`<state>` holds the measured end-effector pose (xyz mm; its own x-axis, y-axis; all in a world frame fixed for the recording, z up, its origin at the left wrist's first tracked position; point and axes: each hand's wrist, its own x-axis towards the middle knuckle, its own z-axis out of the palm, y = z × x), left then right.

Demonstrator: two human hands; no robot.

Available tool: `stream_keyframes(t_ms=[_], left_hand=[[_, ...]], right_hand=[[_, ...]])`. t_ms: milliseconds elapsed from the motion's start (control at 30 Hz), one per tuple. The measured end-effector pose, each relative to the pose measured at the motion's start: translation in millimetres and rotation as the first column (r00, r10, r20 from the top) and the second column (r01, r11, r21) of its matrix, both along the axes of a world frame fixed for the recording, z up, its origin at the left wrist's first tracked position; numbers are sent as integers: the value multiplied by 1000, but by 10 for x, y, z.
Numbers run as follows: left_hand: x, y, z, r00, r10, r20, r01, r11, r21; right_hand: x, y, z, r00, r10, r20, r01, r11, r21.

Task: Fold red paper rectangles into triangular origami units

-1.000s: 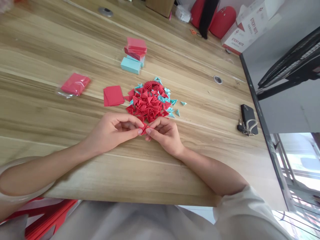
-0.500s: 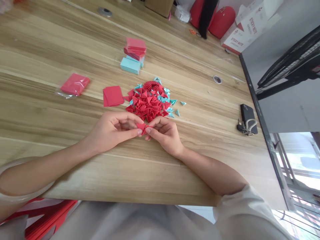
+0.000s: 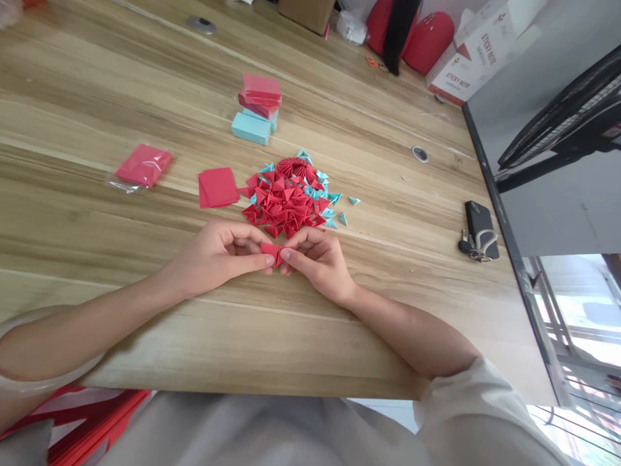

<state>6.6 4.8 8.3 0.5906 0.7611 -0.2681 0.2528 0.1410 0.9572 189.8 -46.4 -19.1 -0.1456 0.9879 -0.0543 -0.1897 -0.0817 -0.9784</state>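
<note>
A small folded piece of red paper (image 3: 271, 250) is pinched between both hands, just above the wooden table (image 3: 272, 349). My left hand (image 3: 226, 255) grips its left side with thumb and fingers. On its other side, my right hand (image 3: 315, 262) pinches the paper, partly covering it. Right beyond the fingertips lies a pile of folded red paper triangles (image 3: 286, 200), with light-blue triangles (image 3: 334, 199) mixed in along its edges. A ring of pleated red paper (image 3: 295, 167) rests at the back of the pile. Flat red paper sheets (image 3: 218, 188) lie left of it.
Red paper in a clear wrapper (image 3: 144, 165) lies at the left. Farther back are light-blue paper blocks (image 3: 251, 128) and wrapped red ones (image 3: 262, 88). At the right sit a black box-like object (image 3: 480, 220) with keys; sticky-note boxes (image 3: 458, 74) stand at the back.
The red paper's visible fold has changed slightly: a flat flap now shows on its left, between the fingers. Both hands stay in nearly the same place.
</note>
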Motion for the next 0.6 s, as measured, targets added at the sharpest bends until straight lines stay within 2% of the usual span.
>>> stream_keyframes(t_ms=[300, 600], left_hand=[[6, 1, -17, 999, -24, 33, 25, 999, -30], [-9, 8, -27, 998, -55, -9, 55, 999, -3]], right_hand=[[-21, -31, -7, 1000, 18, -11, -18, 1000, 4], [-15, -37, -2, 1000, 26, -9, -26, 1000, -17]])
